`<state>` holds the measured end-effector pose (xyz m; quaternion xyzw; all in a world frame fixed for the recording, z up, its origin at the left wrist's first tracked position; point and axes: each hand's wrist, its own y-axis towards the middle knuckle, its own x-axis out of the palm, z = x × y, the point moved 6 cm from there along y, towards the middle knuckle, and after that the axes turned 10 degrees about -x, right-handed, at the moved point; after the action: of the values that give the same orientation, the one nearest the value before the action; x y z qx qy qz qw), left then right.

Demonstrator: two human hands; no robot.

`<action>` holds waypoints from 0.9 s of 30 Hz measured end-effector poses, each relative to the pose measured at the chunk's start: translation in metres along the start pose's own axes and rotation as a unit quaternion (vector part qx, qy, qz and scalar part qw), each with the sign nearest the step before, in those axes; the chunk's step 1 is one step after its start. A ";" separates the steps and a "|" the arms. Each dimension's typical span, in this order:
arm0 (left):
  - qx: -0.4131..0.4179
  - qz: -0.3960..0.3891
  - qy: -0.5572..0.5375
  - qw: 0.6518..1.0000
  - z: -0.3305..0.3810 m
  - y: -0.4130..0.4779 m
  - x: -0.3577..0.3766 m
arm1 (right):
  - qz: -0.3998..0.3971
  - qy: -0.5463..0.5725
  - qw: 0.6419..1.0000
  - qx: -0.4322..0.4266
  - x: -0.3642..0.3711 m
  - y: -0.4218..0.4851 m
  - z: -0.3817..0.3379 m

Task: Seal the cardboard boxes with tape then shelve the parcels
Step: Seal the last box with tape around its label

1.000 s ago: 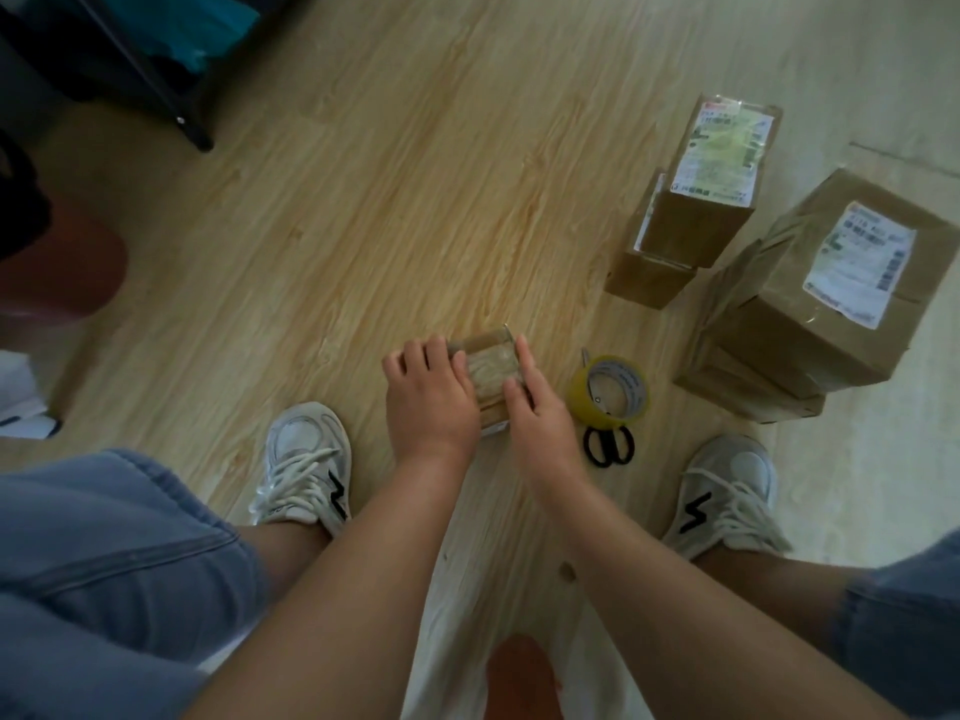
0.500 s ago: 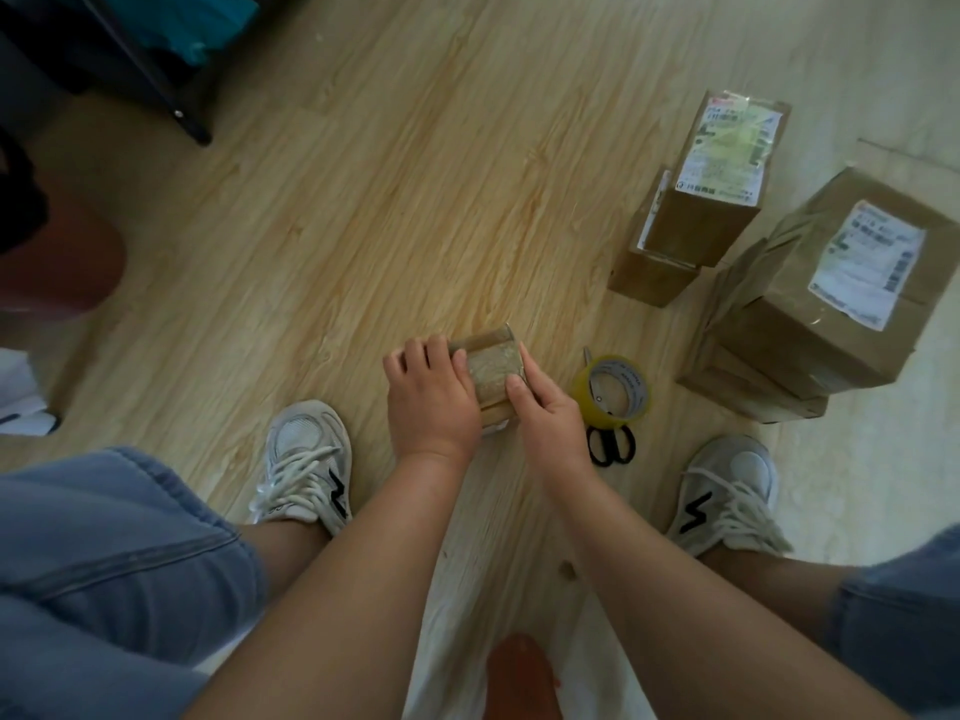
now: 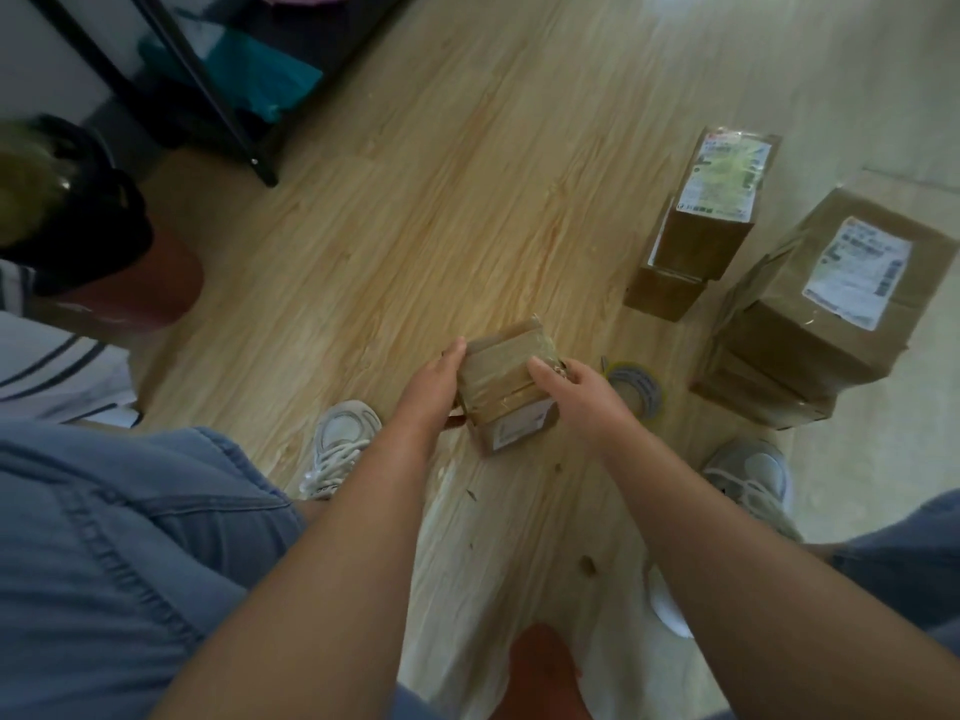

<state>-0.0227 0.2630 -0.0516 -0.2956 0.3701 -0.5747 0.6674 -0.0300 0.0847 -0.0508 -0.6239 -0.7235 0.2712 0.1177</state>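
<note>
- left hand (image 3: 434, 387) grips the left side of the small box (image 3: 506, 376). Its thumb lies along the top-left edge, the other fingers are tucked out of sight behind the box
- right hand (image 3: 576, 394) holds the right side, with the thumb flat on the taped top and the fingers curled round the edge
- the box sits tilted between both hands over the wooden floor (image 3: 415, 226), just ahead of the shoes. Can't tell if its bottom touches the floor
- tape roll (image 3: 636, 389) is on the floor just right of the right hand, partly hidden by it
- a second ago both hands were pressing down on the box's top. Now they've slid to the sides and the box is turned, showing its label end
- the scissors by the roll are no longer visible
</note>
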 end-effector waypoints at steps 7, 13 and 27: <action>0.049 -0.010 -0.043 0.998 0.026 -0.012 -0.016 | -0.039 -0.040 0.996 -0.075 -0.030 -0.009 -0.038; 0.088 -0.047 0.050 0.994 0.033 -0.023 -0.002 | 0.079 0.041 0.991 -0.100 -0.052 -0.017 -0.046; 0.087 -0.104 -0.132 0.982 0.026 -0.030 0.001 | 0.112 0.099 0.984 -0.099 -0.055 -0.022 -0.059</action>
<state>-0.0178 0.2558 -0.0127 -0.3464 0.1945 -0.6272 0.6699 -0.0076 0.0443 0.0189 -0.7335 -0.6568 0.1468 0.0952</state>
